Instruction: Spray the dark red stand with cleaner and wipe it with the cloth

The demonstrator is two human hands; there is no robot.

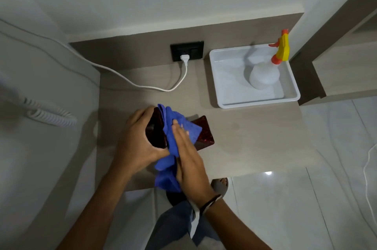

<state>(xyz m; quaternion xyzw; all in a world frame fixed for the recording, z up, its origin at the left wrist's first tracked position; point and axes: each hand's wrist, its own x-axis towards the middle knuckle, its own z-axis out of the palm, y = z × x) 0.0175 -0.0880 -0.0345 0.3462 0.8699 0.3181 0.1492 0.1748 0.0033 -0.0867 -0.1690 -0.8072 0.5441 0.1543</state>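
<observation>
The dark red stand (205, 133) sits near the front of the beige counter (255, 137), tilted with its left end raised. My left hand (138, 143) grips that raised left end. A blue cloth (177, 127) is draped over the stand's middle and hangs down past the counter's front edge. My right hand (189, 158) lies flat on the cloth and presses it against the stand. The spray bottle (265, 74), white with a yellow and orange trigger head, stands in a white tray (224, 94) at the back right.
A white plug and cable (184, 60) run from a black wall socket (186, 51) across the counter's back. A coiled white cord (51, 115) hangs at the left. Tiled floor (306, 209) lies to the right, and my foot shows below the counter edge.
</observation>
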